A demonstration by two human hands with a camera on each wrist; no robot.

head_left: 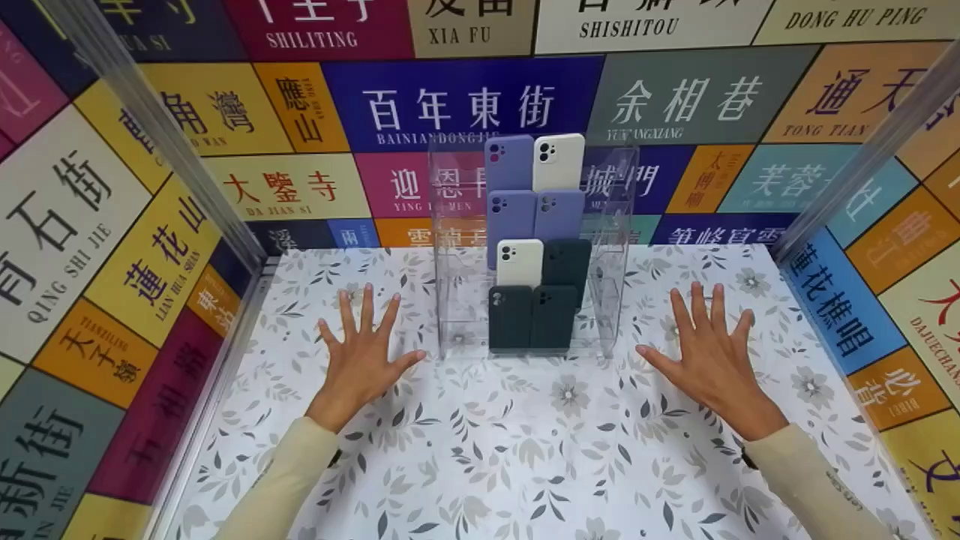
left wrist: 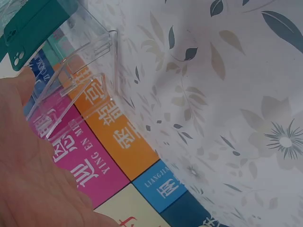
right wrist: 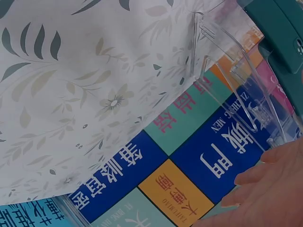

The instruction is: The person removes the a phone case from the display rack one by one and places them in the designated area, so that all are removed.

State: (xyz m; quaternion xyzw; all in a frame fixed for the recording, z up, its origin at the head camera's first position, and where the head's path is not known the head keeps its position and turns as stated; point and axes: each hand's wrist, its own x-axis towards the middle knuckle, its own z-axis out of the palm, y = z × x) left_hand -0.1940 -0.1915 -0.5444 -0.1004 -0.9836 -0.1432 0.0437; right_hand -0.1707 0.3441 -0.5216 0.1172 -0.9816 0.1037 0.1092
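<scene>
Floral tabletop (head_left: 517, 457) underlies splayed, empty hands (head_left: 358, 371) (head_left: 714, 371) flanking round-cornered phone cases (head_left: 510, 322) in a clear plastic rack (head_left: 613, 315)

My feed shows me a white surface (head_left: 517, 465) printed with grey flowers and leaves. Beyond its back, left and right edges I see coloured name panels (head_left: 457, 82), with posts (head_left: 223, 210) near both back corners.

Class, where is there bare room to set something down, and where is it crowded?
The floral tabletop is bare in front of the clear display stand, between the forearms, and beyond the left hand and right hand, up to the back wall. Crowded: the stand, holding eight phone cases.
</scene>
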